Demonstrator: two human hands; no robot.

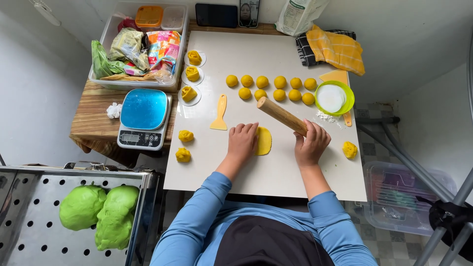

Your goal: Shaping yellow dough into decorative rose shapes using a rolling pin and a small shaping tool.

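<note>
White board (276, 172), centre frame. Ten yellow dough balls (270, 87), upper centre, unrolled; three filled rolls (192, 74) on paper rounds, upper left. Right hand (310, 144) clamped on rolling pin (282, 116); left hand (241, 142) flat, fingers together, pressing flattened dough (264, 141).

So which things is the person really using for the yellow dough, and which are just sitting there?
In use:
- left hand pressing the flattened dough
- right hand holding the rolling pin
- yellow dough balls waiting on the white board
- yellow scraper

Just lying about:
- blue scale
- green dough lumps
- bin of packets
- yellow cloth
</note>
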